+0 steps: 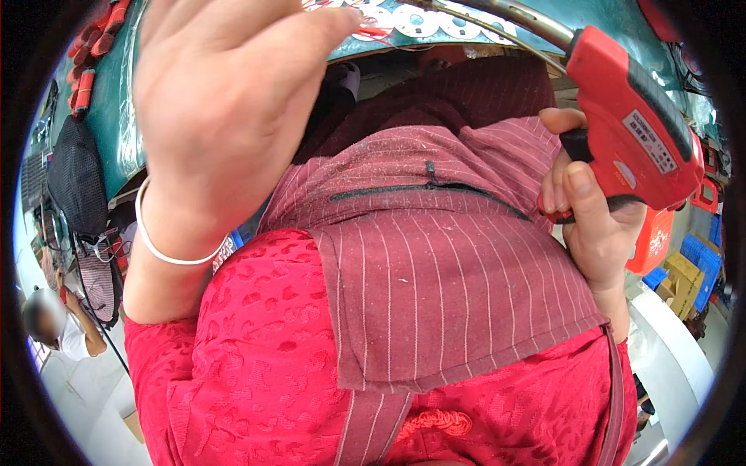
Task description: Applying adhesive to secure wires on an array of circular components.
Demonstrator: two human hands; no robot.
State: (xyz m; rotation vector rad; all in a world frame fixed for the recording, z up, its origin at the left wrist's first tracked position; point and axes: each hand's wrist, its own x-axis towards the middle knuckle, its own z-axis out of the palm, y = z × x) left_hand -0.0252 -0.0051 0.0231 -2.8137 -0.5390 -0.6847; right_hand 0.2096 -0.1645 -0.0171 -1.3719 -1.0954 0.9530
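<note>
Soldering gun (637, 132), red and black, is held aloft at the person's right, its metal tube (536, 19) angling up and leftward over the near edge of the green surface (109, 128). The right hand (594, 221) has its fingers curled firmly round the handle, thumb along the near side. The left hand (221, 109) is raised opposite; its fingertips are mostly cut off by the upper rim, so I cannot tell how far apart they are or whether they hold anything. Its thumb tip is close to some thin red wires (374, 33).

The gun looks hard and moderately light, probably front-heavy; the plastic handle is the place to grip. The tube and the thin rod (509, 37) beneath it may be hot, so keep fingers off. The wires look soft and easily bent.

White discs (416, 22) line the surface just beyond its edge, limiting low sweeps. The widest gap lies between the hands, above the striped apron (458, 272).
</note>
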